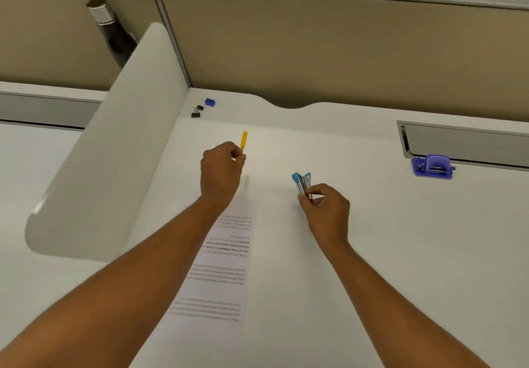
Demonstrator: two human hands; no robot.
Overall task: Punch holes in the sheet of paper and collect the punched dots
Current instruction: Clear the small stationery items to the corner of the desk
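Observation:
A printed sheet of paper (226,267) lies on the white desk (400,238), partly under my left forearm. My left hand (221,167) is shut on a yellow pen-like tool (244,140) that points away from me beyond the sheet's far end. To the right of the sheet, my right hand (326,207) is shut on a small blue and silver stapler (303,184), held upright above the desk. A purple hole punch (433,166) stands far right on the desk, apart from both hands.
A curved white divider (120,144) rises along the left. Black binder clips (197,111) and a small blue block (210,102) lie in the far corner. A grey cable tray (463,141) is recessed behind the punch. A dark bottle (110,29) stands beyond the divider.

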